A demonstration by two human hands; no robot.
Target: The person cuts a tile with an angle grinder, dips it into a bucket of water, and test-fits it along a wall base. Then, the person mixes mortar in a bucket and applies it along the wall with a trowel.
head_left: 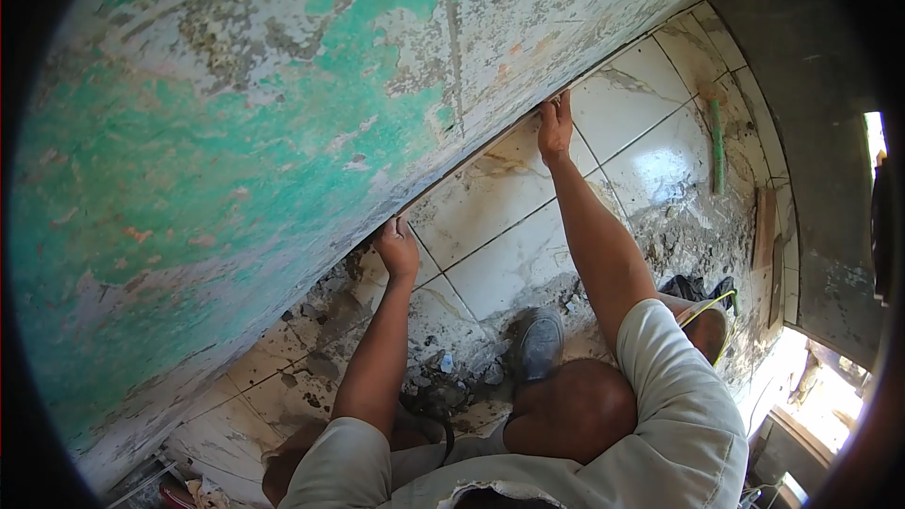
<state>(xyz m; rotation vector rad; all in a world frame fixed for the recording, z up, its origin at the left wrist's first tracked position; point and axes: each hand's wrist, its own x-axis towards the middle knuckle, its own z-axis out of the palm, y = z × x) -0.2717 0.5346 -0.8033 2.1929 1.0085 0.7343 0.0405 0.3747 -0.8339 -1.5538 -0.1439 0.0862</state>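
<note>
Both arms reach toward the line where the peeling green and white wall (pixel 283 113) meets the tiled floor (pixel 500 198). My left hand (pixel 397 247) is at the wall's foot, its fingers curled at a thin dark strip (pixel 452 172) that runs along the base. Farther up the same strip, my right hand (pixel 556 127) has its fingers pressed near the wall edge. The fingertips of both hands are partly hidden at the wall, and what they grip is hard to make out.
Rubble (pixel 452 377) and dust lie on the tiles around a grey shoe (pixel 539 344). A green-handled tool (pixel 717 146) is at the upper right, above wooden pieces (pixel 765 228). A black bag (pixel 686 287) and yellow cord (pixel 707 304) are near the right knee.
</note>
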